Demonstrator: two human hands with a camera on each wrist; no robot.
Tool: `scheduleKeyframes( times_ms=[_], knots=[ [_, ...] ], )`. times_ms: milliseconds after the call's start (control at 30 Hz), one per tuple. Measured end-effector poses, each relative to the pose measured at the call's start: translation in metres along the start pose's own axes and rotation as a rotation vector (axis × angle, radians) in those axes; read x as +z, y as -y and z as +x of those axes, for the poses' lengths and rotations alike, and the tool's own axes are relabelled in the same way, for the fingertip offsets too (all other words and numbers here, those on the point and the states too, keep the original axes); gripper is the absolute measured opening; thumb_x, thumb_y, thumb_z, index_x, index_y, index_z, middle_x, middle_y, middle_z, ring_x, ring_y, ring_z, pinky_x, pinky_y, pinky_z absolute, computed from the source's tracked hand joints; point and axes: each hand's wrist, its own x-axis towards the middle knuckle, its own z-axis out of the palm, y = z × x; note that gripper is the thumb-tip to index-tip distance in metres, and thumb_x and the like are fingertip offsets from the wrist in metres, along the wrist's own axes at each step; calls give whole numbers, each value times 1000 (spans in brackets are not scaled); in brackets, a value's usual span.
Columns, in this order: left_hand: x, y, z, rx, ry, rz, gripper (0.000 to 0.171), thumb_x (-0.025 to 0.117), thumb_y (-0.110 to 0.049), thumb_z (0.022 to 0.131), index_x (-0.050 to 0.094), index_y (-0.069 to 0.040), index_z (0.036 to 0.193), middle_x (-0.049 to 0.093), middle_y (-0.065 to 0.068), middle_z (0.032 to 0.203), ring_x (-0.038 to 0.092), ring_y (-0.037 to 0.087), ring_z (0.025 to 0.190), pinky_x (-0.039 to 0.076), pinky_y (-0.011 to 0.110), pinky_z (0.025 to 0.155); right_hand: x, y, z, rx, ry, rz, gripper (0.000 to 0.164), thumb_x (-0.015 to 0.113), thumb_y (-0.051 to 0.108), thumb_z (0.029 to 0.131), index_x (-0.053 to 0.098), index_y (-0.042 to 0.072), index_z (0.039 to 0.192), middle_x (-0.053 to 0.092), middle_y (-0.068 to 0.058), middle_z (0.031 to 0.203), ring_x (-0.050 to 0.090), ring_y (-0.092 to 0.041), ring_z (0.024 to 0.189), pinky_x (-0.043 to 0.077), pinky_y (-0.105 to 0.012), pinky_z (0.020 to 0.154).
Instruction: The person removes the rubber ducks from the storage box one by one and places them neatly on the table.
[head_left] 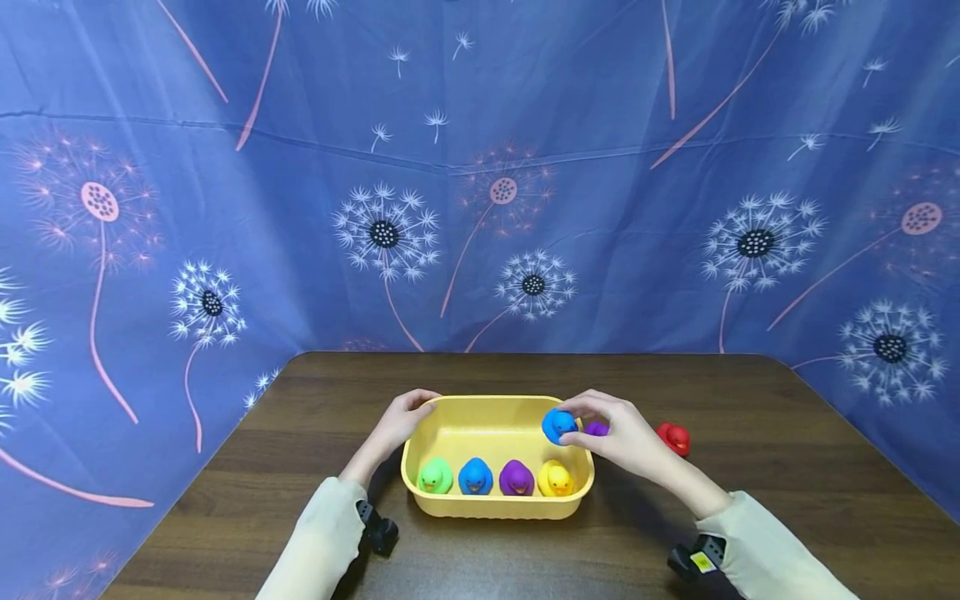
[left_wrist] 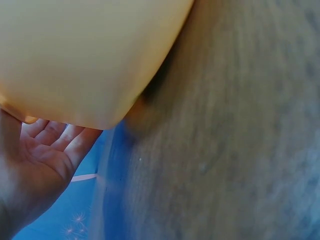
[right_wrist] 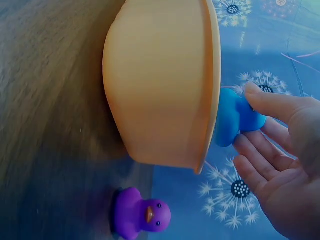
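Note:
My right hand (head_left: 617,429) pinches a blue rubber duck (head_left: 558,425) between thumb and fingertips, over the right back part of a yellow plastic tub (head_left: 498,508). In the right wrist view that duck (right_wrist: 231,117) shows just above the tub's rim. My left hand (head_left: 401,423) grips the tub at its left back corner; in the left wrist view the fingers (left_wrist: 50,134) lie against its outside. Along the tub's front wall stand a green duck (head_left: 436,476), another blue duck (head_left: 476,477), a purple duck (head_left: 517,478) and a yellow duck (head_left: 556,478).
Another purple duck (right_wrist: 132,215) is on the wooden table (head_left: 225,533) just right of the tub, partly behind my right hand in the head view. Farther right lies a red duck (head_left: 674,438). A blue dandelion-print cloth (head_left: 615,217) hangs behind the table.

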Motion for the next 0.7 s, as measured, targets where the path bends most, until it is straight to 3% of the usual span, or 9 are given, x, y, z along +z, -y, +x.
scheduleKeyframes(
  times_ms=[267, 433, 533, 700],
  knots=[
    [0, 0, -1, -14, 13, -28, 28, 53, -12, 94, 60, 3, 116, 64, 19, 109, 63, 26, 92, 52, 39, 79, -5, -13, -5, -21, -49, -28, 39, 79, 27, 73, 69, 16, 108, 66, 8, 99, 63, -7, 85, 53, -29, 74],
    [-3, -22, -13, -7, 37, -9, 29, 49, -9, 95, 57, 8, 117, 62, 23, 110, 61, 32, 97, 51, 43, 83, -9, -15, -8, -18, -68, -56, 39, 81, 26, 71, 69, 17, 107, 65, 10, 99, 61, -4, 85, 53, -29, 74],
    [-4, -19, -11, 3, 42, 2, 30, 49, -10, 95, 57, 7, 118, 62, 23, 111, 61, 31, 96, 52, 41, 81, -12, -16, -10, 2, -67, -67, 38, 81, 25, 71, 69, 18, 107, 65, 11, 100, 60, -3, 86, 53, -31, 75],
    [-2, 1, 2, -7, 21, -1, 28, 51, -12, 95, 60, 3, 117, 64, 17, 110, 62, 22, 91, 52, 35, 78, -16, -18, -13, 30, -69, -85, 38, 81, 26, 71, 68, 19, 107, 64, 12, 102, 60, -3, 87, 52, -29, 75]
  ],
)
